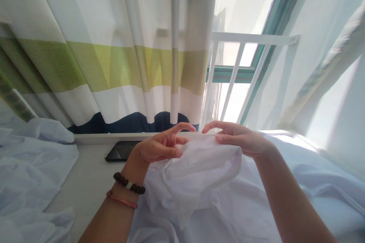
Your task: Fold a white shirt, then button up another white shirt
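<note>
Bunched white cloth [205, 171] lies in front of me, one layer raised between my hands. My left hand [164, 144] is at the cloth's left upper edge, thumb and index finger spread apart and the thumb tip beside the fabric. On that wrist are a dark bead bracelet [129, 185] and a thin reddish band [122, 200]. My right hand [242, 138] has its thumb on top of the cloth near the upper right fold, with its index finger stretched toward the left hand. Fabric hides its other fingers.
A black phone [121, 151] lies on the white surface [85, 171] left of my left hand. More white cloth [31, 167] is heaped at far left. Behind stand a striped curtain [114, 64], a white railing [253, 38] and a teal-framed window [234, 74].
</note>
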`<state>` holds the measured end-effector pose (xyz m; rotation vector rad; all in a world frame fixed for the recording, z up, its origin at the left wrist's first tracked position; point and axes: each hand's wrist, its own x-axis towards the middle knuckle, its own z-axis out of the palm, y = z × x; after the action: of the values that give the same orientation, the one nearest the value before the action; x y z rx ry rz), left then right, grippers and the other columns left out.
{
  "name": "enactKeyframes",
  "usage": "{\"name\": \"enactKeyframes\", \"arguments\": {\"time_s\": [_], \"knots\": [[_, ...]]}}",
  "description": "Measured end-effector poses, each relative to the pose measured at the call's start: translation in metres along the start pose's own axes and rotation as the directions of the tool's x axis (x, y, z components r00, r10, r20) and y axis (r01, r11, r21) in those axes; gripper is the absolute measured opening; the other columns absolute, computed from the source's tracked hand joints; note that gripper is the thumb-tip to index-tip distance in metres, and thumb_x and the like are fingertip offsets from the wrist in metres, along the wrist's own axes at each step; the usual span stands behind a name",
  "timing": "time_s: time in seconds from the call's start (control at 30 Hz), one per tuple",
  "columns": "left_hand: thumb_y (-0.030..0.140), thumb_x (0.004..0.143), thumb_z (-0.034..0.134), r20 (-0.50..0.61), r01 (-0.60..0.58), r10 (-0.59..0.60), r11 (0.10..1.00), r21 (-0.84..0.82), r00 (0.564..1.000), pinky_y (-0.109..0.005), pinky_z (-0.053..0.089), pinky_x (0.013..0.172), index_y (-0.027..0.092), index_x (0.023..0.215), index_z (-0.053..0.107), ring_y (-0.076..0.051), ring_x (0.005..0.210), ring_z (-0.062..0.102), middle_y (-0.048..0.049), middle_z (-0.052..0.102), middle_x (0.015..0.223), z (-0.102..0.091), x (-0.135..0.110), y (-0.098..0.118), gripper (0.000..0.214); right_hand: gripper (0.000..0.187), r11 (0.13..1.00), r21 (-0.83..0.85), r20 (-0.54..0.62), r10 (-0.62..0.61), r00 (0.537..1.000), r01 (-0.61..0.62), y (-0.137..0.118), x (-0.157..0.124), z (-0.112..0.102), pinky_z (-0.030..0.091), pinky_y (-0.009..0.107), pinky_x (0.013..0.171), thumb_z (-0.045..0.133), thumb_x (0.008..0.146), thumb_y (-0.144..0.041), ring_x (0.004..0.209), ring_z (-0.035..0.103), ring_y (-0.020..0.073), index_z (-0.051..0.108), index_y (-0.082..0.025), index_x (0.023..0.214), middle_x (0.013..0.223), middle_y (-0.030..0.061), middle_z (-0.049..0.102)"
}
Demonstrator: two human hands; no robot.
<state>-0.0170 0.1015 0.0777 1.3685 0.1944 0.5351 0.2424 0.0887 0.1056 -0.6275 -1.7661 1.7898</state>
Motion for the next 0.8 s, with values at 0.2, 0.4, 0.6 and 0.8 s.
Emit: {"name": "enactKeyframes", "arguments": {"time_s": [0.2,0.4,0.6,0.8], "knots": [[0.031,0.086,0.062,-0.065,0.217,-0.21,0.883,0.417,0.976,-0.013,0.036,0.053,0.018,0.101,0.064,-0.006,0.062,0.046,0.0004,0.056,0.086,0.013,0.006,0.02,0.02,0.033,0.972,-0.23,-0.083,0.036,0.996,-0.055,-0.006,-0.002,0.004,0.037,0.017,0.05,0.061,0.085,-0.047,0.058,0.05,0.0072,0.063,-0.015,0.09,0.07,-0.0015,0.057],[0.036,0.071,0.075,-0.25,0.341,-0.232,0.66,0.669,0.94,-0.016,0.04,0.062,0.024,0.103,0.062,-0.009,0.073,0.052,0.0015,0.057,0.099,0.029,0.008,0.038,0.037,0.04,0.807,-0.568,-0.119,0.111,0.987,-0.159,-0.018,-0.012,0.001,0.038,0.02,0.053,0.069,0.077,-0.051,0.065,0.05,0.0112,0.066,-0.018,0.099,0.074,-0.0009,0.056],[0.031,0.067,0.077,-0.371,0.388,-0.122,0.385,0.837,0.921,-0.022,0.041,0.077,0.031,0.107,0.063,-0.015,0.09,0.054,0.0034,0.054,0.101,0.033,0.009,0.041,0.043,0.041,0.772,-0.597,-0.156,0.157,0.975,-0.22,-0.022,-0.016,0.006,0.044,0.022,0.058,0.074,0.072,-0.04,0.071,0.056,0.0135,0.065,-0.023,0.108,0.081,-0.0007,0.06],[0.034,0.073,0.073,-0.376,0.352,0.018,0.311,0.883,0.927,-0.025,0.04,0.08,0.029,0.105,0.066,-0.016,0.089,0.053,0.0014,0.05,0.098,0.032,0.013,0.038,0.034,0.024,0.594,-0.75,-0.374,-0.019,0.927,-0.29,-0.018,-0.01,0.015,0.041,0.023,0.053,0.06,0.076,-0.019,0.062,0.053,0.0125,0.069,-0.024,0.097,0.076,-0.0004,0.06]]}}
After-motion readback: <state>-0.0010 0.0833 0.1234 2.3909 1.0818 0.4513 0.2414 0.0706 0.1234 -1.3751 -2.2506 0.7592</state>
